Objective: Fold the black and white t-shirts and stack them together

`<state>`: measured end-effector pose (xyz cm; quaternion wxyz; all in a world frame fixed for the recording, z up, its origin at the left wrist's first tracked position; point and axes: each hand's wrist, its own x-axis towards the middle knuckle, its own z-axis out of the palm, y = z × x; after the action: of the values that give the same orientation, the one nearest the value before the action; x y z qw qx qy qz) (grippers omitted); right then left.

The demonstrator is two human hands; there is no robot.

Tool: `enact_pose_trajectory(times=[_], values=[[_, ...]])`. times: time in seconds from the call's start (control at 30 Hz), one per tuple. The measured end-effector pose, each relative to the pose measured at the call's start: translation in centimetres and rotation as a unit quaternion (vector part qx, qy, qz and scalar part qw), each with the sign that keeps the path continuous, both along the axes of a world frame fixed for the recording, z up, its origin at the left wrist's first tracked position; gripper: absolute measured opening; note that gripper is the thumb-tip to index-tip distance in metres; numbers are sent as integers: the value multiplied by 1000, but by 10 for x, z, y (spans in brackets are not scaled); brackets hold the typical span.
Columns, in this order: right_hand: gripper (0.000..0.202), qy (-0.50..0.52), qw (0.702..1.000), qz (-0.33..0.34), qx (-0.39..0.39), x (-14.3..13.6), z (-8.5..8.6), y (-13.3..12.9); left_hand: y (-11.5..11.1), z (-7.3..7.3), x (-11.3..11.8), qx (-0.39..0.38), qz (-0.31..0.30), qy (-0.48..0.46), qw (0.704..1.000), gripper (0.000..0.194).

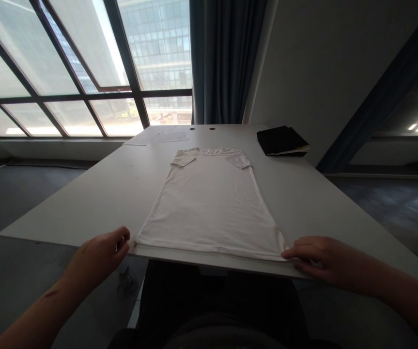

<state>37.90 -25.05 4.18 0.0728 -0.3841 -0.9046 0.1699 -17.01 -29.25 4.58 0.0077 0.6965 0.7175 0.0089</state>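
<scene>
A white T-shirt lies flat, front of the table, its collar at the far end and its hem along the near edge. Both short sleeves are turned inward over the body. Just left of the hem's left corner is my left hand, fingers loosely bent, thumb apart from them, and nothing visible in it. At the opposite hem corner, the fingertips of my right hand pinch the fabric, which creases slightly there. The right thumb sits lower, partly hidden by the fingers.
The shirt rests on a white table. A black folder with papers inside lies at the far right, and paper sheets at the far left. Beyond the table are a dark blue curtain and slanted windows.
</scene>
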Motion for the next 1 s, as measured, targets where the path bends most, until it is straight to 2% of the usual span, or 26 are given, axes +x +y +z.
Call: enact_pose_trajectory(times=[0.07,0.17,0.27,0.33,0.4,0.5,0.6,0.67,0.83,0.93,1.0], values=[[31,-3,999,1,36,-9,7,5,8,1,12,57,-29,-10,998,22],[34,20,992,-19,125,-39,9,15,31,-1,45,111,-131,-46,984,25],[35,27,985,-28,166,-80,-5,25,57,-12,78,126,-218,-74,965,35],[47,-1,987,-40,159,-101,-20,29,70,-24,87,114,-247,-61,960,44],[57,-36,991,-50,123,-111,-33,31,76,-36,82,79,-259,-38,962,51],[61,-55,995,-49,73,-108,-44,30,76,-51,61,40,-257,-22,965,55],[63,-56,996,-47,57,-97,-44,29,73,-59,44,59,-247,-24,967,57],[64,-63,995,-52,51,-92,-44,28,71,-62,42,76,-247,-26,966,57],[65,-65,995,-59,52,-85,-43,23,68,-60,44,101,-251,-33,962,54],[58,-48,996,-49,60,-88,-28,31,66,-51,29,107,-196,-51,973,52],[47,-41,996,-38,67,-97,-11,49,67,-44,12,110,-143,-79,980,53]])
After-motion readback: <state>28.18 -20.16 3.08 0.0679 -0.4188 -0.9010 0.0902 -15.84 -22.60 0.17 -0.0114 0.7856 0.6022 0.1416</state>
